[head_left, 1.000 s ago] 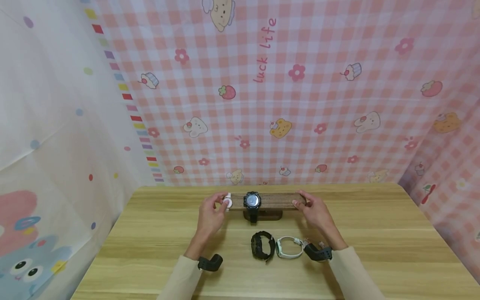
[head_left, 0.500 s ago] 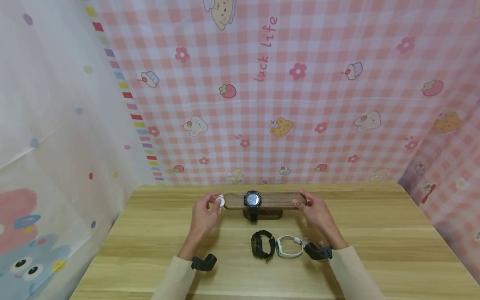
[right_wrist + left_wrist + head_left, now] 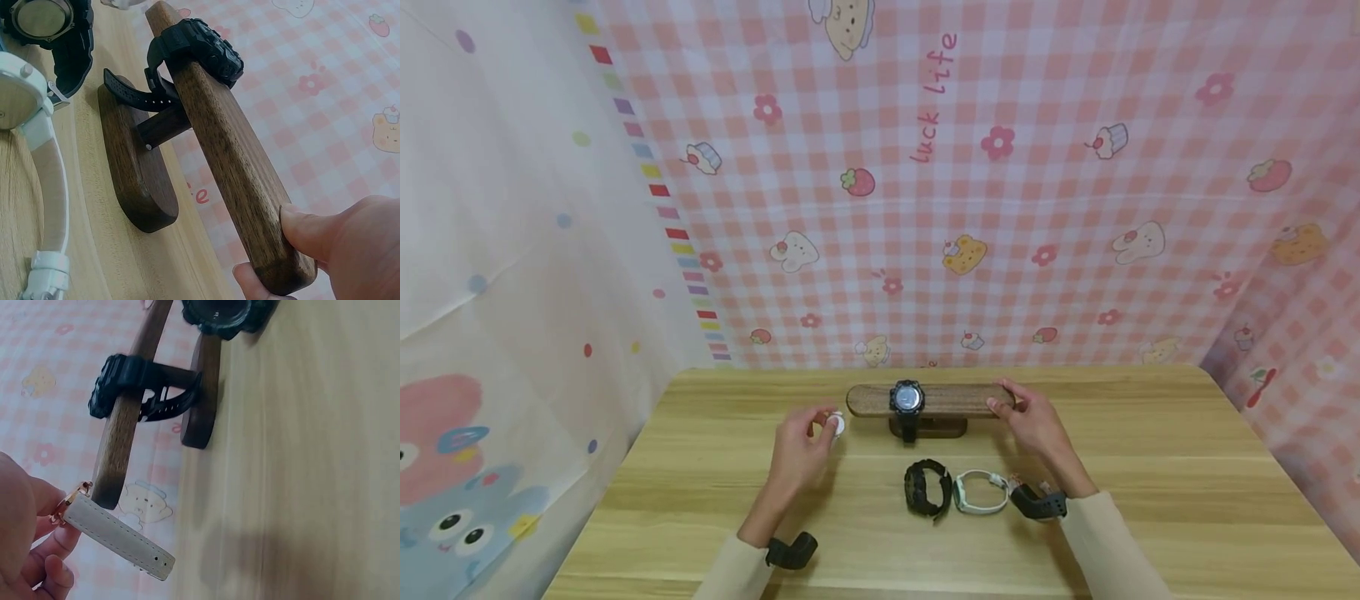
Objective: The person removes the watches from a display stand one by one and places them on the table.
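My left hand (image 3: 801, 446) pinches a small watch (image 3: 836, 424) with a white face, just off the left end of the dark wooden watch stand (image 3: 865, 401). In the left wrist view its white stitched strap (image 3: 119, 534) hangs down from the fingers, and rose-gold metal shows at the fingertips. My right hand (image 3: 1033, 421) grips the right end of the stand's bar (image 3: 231, 162), thumb on top and fingers beneath. Around the bar, left of its middle, sits a black digital watch (image 3: 907, 398) with its strap hanging below.
In front of the stand, a black watch (image 3: 927, 490) and a white watch (image 3: 981, 492) lie on their sides on the wooden table (image 3: 1150, 483). A pink checked cloth (image 3: 1045, 200) hangs behind the table's back edge. Black wrist cameras (image 3: 792, 551) sit on both wrists.
The left hand has drawn the small white watch off the bar's left end, leftward and then toward the person. The right hand keeps its grip on the bar.
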Demonstrator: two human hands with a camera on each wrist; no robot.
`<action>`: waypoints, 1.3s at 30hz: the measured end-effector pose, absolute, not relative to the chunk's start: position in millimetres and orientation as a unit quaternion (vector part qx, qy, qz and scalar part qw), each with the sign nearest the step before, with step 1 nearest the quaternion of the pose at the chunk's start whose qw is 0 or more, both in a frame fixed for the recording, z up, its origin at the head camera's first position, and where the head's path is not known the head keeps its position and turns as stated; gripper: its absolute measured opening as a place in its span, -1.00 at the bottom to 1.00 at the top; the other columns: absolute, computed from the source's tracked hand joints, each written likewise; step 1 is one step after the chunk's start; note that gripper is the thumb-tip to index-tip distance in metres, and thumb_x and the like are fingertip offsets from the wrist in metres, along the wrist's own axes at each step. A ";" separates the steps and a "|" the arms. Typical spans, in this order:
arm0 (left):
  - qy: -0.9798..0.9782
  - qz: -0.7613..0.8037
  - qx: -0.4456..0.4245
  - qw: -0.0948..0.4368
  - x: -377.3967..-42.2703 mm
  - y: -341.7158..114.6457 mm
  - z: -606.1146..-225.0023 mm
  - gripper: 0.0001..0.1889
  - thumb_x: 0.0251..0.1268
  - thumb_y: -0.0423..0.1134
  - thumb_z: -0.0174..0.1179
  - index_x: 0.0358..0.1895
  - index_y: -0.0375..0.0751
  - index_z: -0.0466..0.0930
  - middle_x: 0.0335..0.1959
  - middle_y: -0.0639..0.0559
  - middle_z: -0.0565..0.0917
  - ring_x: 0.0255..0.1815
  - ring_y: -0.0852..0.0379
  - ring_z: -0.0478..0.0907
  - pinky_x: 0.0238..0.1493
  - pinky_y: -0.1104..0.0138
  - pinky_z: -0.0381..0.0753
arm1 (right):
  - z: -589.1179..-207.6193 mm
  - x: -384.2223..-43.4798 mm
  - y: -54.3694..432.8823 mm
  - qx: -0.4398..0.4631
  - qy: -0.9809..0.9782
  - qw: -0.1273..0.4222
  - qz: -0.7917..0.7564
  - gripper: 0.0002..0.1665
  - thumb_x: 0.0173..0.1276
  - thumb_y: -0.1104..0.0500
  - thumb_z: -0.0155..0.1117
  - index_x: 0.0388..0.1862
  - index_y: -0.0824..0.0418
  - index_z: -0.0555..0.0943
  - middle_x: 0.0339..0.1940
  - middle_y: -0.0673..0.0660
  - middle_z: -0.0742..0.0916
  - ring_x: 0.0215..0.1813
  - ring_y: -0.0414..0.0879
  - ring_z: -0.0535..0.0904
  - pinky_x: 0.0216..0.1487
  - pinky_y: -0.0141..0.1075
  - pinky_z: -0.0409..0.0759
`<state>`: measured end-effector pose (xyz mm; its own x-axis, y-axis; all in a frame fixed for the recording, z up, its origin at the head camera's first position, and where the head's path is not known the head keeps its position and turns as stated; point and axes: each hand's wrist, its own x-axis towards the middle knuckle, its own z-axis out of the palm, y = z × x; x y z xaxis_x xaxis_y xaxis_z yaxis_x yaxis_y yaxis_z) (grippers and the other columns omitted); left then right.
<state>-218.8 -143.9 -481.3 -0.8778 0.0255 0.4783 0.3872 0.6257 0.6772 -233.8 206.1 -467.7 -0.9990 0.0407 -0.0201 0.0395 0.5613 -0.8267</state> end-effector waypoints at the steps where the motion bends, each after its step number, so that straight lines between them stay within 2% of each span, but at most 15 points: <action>1: -0.874 -0.414 -0.126 0.221 -216.7 -143.4 -481.7 -0.88 0.22 -0.41 0.32 -0.19 -0.27 0.74 -0.49 0.10 0.61 -0.50 0.23 0.30 -0.43 0.40 0.30 | -467.6 -233.9 206.4 -0.023 -0.884 0.000 0.467 -0.37 0.47 0.02 0.23 0.43 0.20 0.41 -0.35 0.34 0.68 -0.58 -0.14 0.38 -0.57 -0.30 0.35; 12: -0.870 -0.401 -0.183 0.221 -194.5 -126.8 -483.9 -0.85 0.14 -0.41 0.40 -0.20 -0.28 0.75 -0.49 0.14 0.64 -0.49 0.12 0.43 -0.37 0.41 0.35 | -465.7 -233.5 207.1 -0.027 -0.886 -0.005 0.463 -0.36 0.46 0.00 0.23 0.44 0.19 0.41 -0.26 0.37 0.71 -0.54 -0.12 0.44 -0.54 -0.28 0.40; 21: -0.888 -0.378 -0.165 0.202 -180.4 -117.8 -490.9 -0.84 0.09 -0.38 0.41 -0.23 -0.19 0.76 -0.49 0.24 0.65 -0.37 0.18 0.51 -0.13 0.25 0.31 | -464.9 -233.9 208.1 -0.026 -0.888 -0.003 0.458 -0.36 0.46 0.01 0.24 0.43 0.22 0.41 -0.28 0.35 0.71 -0.52 -0.12 0.45 -0.51 -0.26 0.40; 28: -0.890 -0.379 -0.175 0.183 -172.8 -110.3 -494.8 -0.84 0.11 -0.38 0.39 -0.21 -0.27 0.76 -0.52 0.26 0.61 -0.37 0.19 0.50 -0.14 0.26 0.38 | -464.4 -234.1 207.5 -0.031 -0.887 -0.007 0.461 -0.35 0.46 0.00 0.24 0.44 0.21 0.41 -0.27 0.35 0.70 -0.49 -0.11 0.46 -0.50 -0.27 0.41; 39: -0.903 -0.358 -0.189 0.144 -169.3 -101.7 -506.7 -0.83 0.12 -0.33 0.38 -0.19 -0.23 0.75 -0.52 0.25 0.60 -0.41 0.27 0.43 -0.21 0.34 0.50 | -466.0 -234.4 208.3 -0.026 -0.885 -0.005 0.465 -0.33 0.46 0.01 0.24 0.45 0.25 0.38 -0.23 0.36 0.72 -0.50 -0.11 0.48 -0.50 -0.26 0.42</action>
